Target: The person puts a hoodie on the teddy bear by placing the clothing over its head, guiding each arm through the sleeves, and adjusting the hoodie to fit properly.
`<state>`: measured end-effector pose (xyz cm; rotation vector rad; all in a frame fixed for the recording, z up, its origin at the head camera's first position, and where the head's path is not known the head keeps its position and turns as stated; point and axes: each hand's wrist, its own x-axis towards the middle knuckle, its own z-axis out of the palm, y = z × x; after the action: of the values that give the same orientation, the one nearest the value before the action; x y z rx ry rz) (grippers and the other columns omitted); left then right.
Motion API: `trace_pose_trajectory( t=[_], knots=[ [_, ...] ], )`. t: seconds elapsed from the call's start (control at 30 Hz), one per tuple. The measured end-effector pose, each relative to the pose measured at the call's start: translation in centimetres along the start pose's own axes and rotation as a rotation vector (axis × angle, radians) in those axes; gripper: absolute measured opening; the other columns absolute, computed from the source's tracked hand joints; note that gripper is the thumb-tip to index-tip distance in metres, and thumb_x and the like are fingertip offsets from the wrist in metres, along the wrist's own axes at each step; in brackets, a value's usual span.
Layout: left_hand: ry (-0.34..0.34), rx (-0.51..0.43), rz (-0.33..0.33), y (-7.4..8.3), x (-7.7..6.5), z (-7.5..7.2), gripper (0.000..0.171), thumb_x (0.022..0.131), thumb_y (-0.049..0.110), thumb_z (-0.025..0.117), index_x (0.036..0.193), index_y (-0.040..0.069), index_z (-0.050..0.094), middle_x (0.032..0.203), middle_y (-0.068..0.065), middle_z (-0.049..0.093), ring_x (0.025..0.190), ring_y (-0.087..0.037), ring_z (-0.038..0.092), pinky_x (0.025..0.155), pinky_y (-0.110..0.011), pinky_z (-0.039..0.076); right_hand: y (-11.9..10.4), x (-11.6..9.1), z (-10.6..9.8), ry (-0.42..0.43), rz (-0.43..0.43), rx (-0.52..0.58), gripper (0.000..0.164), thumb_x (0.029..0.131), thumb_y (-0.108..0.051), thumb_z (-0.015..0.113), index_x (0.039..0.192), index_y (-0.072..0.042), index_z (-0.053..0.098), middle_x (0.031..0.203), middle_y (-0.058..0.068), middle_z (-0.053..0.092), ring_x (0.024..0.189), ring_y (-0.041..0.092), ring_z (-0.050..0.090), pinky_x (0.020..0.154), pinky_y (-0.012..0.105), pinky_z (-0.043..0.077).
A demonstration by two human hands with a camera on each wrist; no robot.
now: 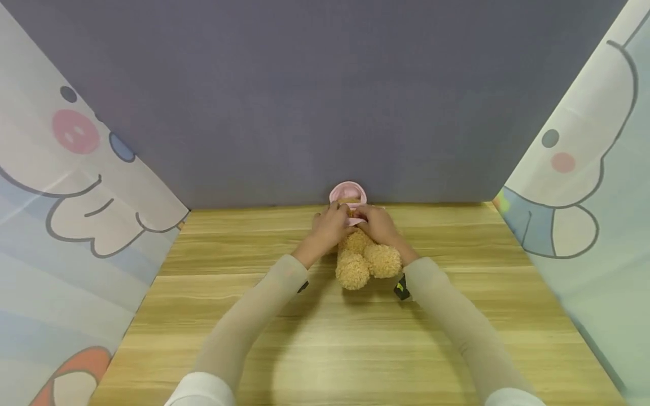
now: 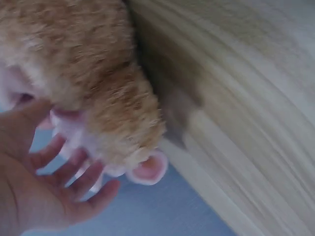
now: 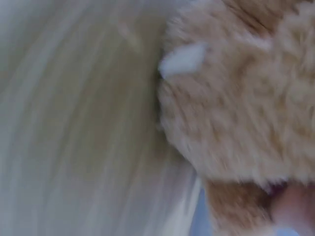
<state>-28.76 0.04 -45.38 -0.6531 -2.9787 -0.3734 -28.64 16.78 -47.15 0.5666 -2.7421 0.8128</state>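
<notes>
A tan curly plush toy (image 1: pixel 354 270) lies on the wooden table, its stubby legs towards me and its far end by the dark panel. Pink cloth clothing (image 1: pixel 348 189) surrounds that far end, with a rounded hood-like part at the top. My left hand (image 1: pixel 329 226) pinches the pink cloth from the left; in the left wrist view its other fingers (image 2: pixel 86 182) spread loosely beside the fur. From the right, my right hand (image 1: pixel 378 224) holds the cloth with bent fingers. A blurred fingertip (image 3: pixel 294 209) shows at the fur in the right wrist view.
A dark grey panel (image 1: pixel 335 101) rises at the back edge of the wood-grain table (image 1: pixel 203 316). Cartoon-printed sheets (image 1: pixel 30 237) flank the table on both sides. Small dark wrist gear (image 1: pixel 402 288) shows by the right sleeve.
</notes>
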Motion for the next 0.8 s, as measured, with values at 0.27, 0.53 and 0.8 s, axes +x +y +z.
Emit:
trace_pose_trajectory(
  t=[0.27, 0.53, 0.8],
  knots=[
    [0.123, 0.166, 0.009, -0.2, 0.0, 1.3, 0.055, 0.095, 0.041, 0.071, 0.139, 0.019, 0.046, 0.141, -0.004, 0.049, 0.119, -0.034, 0.05, 0.088, -0.055, 0.048, 0.4, 0.1, -2.7, -0.39, -0.102, 0.215, 0.019, 0.097, -0.004, 0.065, 0.115, 0.003, 0.064, 0.103, 0.016, 0.068, 0.091, 0.027, 0.062, 0.082, 0.042, 0.052],
    [0.074, 0.107, 0.076, -0.7, 0.5, 0.2, 0.061, 0.09, 0.033, 0.078, 0.143, 0.017, 0.051, 0.136, -0.003, 0.057, 0.115, -0.034, 0.048, 0.089, -0.054, 0.049, -1.1, 0.2, -1.6, -0.243, 0.009, 0.023, 0.044, 0.095, -0.013, 0.072, 0.123, 0.002, 0.04, 0.108, 0.023, 0.054, 0.088, 0.036, 0.061, 0.073, 0.048, 0.054],
    [0.178, 0.154, 0.228, 0.1, -0.7, 0.2, 0.037, 0.092, 0.019, 0.075, 0.123, 0.003, 0.063, 0.118, -0.016, 0.063, 0.103, -0.036, 0.059, 0.09, -0.046, 0.049, -2.5, -0.4, 0.4, -0.112, 0.103, -0.373, 0.026, 0.102, -0.016, 0.056, 0.122, -0.002, 0.048, 0.099, 0.019, 0.062, 0.073, 0.037, 0.068, 0.054, 0.053, 0.055]
  ],
)
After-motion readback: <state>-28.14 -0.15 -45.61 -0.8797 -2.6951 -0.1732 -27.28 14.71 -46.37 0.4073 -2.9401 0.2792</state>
